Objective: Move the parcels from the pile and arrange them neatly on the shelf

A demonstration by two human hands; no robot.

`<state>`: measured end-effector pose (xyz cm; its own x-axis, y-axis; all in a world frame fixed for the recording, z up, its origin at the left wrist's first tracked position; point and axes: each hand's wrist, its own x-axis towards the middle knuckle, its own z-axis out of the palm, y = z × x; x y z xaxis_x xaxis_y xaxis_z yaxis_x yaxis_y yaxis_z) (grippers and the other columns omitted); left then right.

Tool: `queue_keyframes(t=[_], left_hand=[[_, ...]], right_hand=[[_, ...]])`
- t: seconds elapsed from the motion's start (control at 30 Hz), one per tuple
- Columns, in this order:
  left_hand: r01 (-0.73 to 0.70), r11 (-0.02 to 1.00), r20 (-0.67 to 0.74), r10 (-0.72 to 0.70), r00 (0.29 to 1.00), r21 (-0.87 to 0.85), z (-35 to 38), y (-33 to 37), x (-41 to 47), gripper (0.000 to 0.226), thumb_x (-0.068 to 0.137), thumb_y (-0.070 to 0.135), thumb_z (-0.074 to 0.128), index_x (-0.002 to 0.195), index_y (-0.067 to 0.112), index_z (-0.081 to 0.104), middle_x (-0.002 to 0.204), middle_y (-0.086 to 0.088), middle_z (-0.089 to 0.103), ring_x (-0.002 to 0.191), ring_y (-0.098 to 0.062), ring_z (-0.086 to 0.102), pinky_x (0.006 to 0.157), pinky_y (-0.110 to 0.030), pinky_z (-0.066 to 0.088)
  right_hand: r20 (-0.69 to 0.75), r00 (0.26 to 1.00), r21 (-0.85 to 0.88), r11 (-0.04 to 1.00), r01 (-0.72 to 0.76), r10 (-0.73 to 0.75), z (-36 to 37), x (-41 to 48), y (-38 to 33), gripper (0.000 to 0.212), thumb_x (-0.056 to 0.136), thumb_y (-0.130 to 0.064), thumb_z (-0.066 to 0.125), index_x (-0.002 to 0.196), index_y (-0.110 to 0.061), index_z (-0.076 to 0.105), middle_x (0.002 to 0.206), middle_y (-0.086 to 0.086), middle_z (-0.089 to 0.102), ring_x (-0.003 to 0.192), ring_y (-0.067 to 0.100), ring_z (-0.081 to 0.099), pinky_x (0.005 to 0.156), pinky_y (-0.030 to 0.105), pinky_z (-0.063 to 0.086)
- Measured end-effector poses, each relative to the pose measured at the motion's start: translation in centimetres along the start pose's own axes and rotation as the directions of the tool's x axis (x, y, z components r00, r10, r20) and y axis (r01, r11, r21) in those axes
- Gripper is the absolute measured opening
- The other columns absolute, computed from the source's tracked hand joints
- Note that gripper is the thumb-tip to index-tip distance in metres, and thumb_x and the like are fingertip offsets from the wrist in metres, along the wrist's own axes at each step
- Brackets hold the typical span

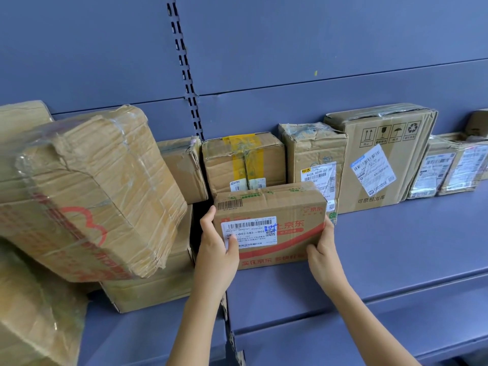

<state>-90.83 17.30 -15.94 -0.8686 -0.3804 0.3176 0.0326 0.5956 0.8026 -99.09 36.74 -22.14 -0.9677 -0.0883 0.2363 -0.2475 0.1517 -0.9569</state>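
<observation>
A person stands at a blue metal shelf (401,249) and holds a flat brown cardboard box with red print and a white label (274,223) in both hands. The left hand (215,249) grips the left end of the box, with its thumb curled over the front and lying on the edge of the label. The right hand (323,247) grips the lower right corner, with its thumb on the front and its fingers curled round the side. The box stands on its long edge, and its bottom looks to be down on the shelf. It is in front of the back row, just before a brown box with a strip of yellow tape (243,162) and a crumpled brown box with a small white label (314,157). To the right of those stands a taller brown box with black signs printed on it (380,154), with a tilted white label on its front. Further right is a low brown box wrapped in shiny clear tape (446,167). All of these stand against the blue back wall (317,48), which has a strip of little slots running up it. On the left a big, dented brown box with red print (87,191) leans over on top of another brown box (153,281). That lower box sits just beside the left hand.
</observation>
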Motion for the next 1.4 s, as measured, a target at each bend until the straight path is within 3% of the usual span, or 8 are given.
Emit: queue_keyframes(t=[0.2, 0.4, 0.53, 0.67, 0.93, 1.13, 1.27, 1.4], left_hand=[[-0.070, 0.997, -0.043, 0.072, 0.996, 0.040, -0.4, 0.9, 0.9, 0.055, 0.094, 0.010, 0.050, 0.139, 0.032, 0.026, 0.147, 0.002, 0.027, 0.113, 0.005, 0.034, 0.083, -0.006, 0.026], [-0.174, 0.967, -0.068, 0.190, 0.980, 0.187, 0.4, 0.6, 0.9, 0.056, 0.091, 0.022, 0.058, 0.140, 0.037, 0.037, 0.147, 0.000, 0.030, 0.134, -0.015, 0.035, 0.097, -0.022, 0.031], [-0.155, 0.972, -0.074, 0.170, 0.983, 0.177, 0.8, 0.0, 0.9, 0.064, 0.089, 0.027, 0.063, 0.143, 0.040, 0.030, 0.140, -0.004, 0.039, 0.125, -0.019, 0.044, 0.088, -0.025, 0.037], [-0.091, 0.975, -0.122, 0.118, 0.985, 0.205, 1.4, 0.5, 0.9, 0.066, 0.088, 0.030, 0.064, 0.143, 0.042, 0.027, 0.131, -0.005, 0.044, 0.112, -0.023, 0.053, 0.077, -0.032, 0.046], [-0.053, 0.959, -0.163, 0.101, 0.981, 0.278, 1.9, 1.3, 0.2, 0.066, 0.091, 0.030, 0.060, 0.146, 0.039, 0.025, 0.126, -0.005, 0.046, 0.101, -0.027, 0.058, 0.064, -0.032, 0.047], [-0.054, 0.936, -0.155, 0.114, 0.981, 0.347, 1.7, 1.6, -0.3, 0.071, 0.093, 0.035, 0.056, 0.150, 0.039, 0.014, 0.129, -0.007, 0.046, 0.103, -0.028, 0.058, 0.065, -0.036, 0.050], [-0.006, 0.906, -0.163, 0.082, 0.983, 0.423, 1.9, 2.8, -0.7, 0.080, 0.094, 0.035, 0.054, 0.152, 0.034, -0.002, 0.157, -0.014, 0.016, 0.128, -0.032, 0.045, 0.070, -0.036, 0.050], [-0.036, 0.847, -0.198, 0.165, 0.966, 0.530, 2.6, 3.6, -2.9, 0.092, 0.084, 0.028, 0.067, 0.152, 0.007, 0.009, 0.157, -0.026, 0.002, 0.138, -0.041, 0.030, 0.086, -0.041, 0.052]], right_hand=[[-0.240, 0.971, 0.103, 0.994, 0.044, -0.018, 0.0, -0.4, 0.0, 0.061, 0.100, 0.001, 0.026, 0.149, -0.034, 0.016, 0.143, -0.016, 0.037, 0.121, 0.005, 0.049, 0.071, 0.001, 0.042], [-0.127, 0.986, 0.018, 0.994, 0.107, -0.104, -0.2, -0.7, -0.2, 0.056, 0.102, -0.007, 0.034, 0.149, -0.034, 0.022, 0.146, -0.009, 0.040, 0.129, 0.010, 0.046, 0.098, 0.026, 0.043], [-0.060, 0.988, -0.111, 0.985, 0.135, -0.142, -0.2, -0.7, -0.3, 0.069, 0.099, -0.015, 0.047, 0.152, -0.035, 0.008, 0.154, -0.013, 0.027, 0.126, -0.005, 0.040, 0.089, 0.020, 0.041], [-0.081, 0.987, -0.166, 0.978, 0.126, -0.141, -0.1, -0.3, -0.3, 0.068, 0.098, -0.018, 0.048, 0.153, -0.031, 0.010, 0.153, -0.009, 0.033, 0.131, 0.010, 0.043, 0.096, 0.035, 0.047], [-0.069, 0.992, -0.123, 0.988, 0.096, -0.105, -0.1, -0.6, -0.6, 0.071, 0.099, -0.019, 0.048, 0.154, -0.035, 0.006, 0.155, -0.017, 0.026, 0.131, -0.005, 0.034, 0.096, 0.017, 0.036], [-0.024, 0.999, -0.021, 0.999, 0.029, -0.030, -0.6, -0.4, -0.2, 0.058, 0.098, -0.020, 0.052, 0.149, -0.033, 0.027, 0.142, -0.008, 0.047, 0.130, 0.010, 0.045, 0.107, 0.037, 0.043], [0.001, 1.000, 0.014, 1.000, -0.015, 0.015, -1.0, -0.5, -0.7, 0.050, 0.098, -0.022, 0.053, 0.145, -0.030, 0.036, 0.134, -0.006, 0.053, 0.126, 0.012, 0.049, 0.106, 0.039, 0.044], [0.024, 0.999, 0.033, 0.999, -0.028, 0.027, -0.9, -1.2, -1.6, 0.070, 0.098, -0.026, 0.053, 0.154, -0.024, 0.012, 0.155, -0.005, 0.026, 0.142, 0.010, 0.026, 0.118, 0.038, 0.028]])
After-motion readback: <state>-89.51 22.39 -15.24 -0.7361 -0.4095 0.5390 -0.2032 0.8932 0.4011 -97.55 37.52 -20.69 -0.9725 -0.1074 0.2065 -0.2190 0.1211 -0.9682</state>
